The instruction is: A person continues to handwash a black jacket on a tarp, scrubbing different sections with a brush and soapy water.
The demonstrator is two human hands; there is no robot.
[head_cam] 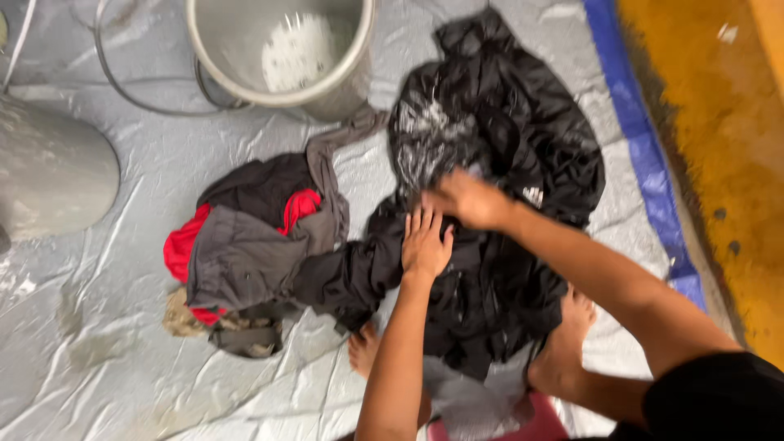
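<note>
Left hand [425, 243] presses flat, fingers spread, on the black garment [490, 163]; right hand [467, 198] grips its wet cloth just beside.

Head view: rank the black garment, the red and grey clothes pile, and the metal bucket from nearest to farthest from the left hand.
1. Black garment: directly under the left hand, touching it.
2. Red and grey clothes pile: to its left on the tarp.
3. Metal bucket: farthest, at the top edge.
</note>
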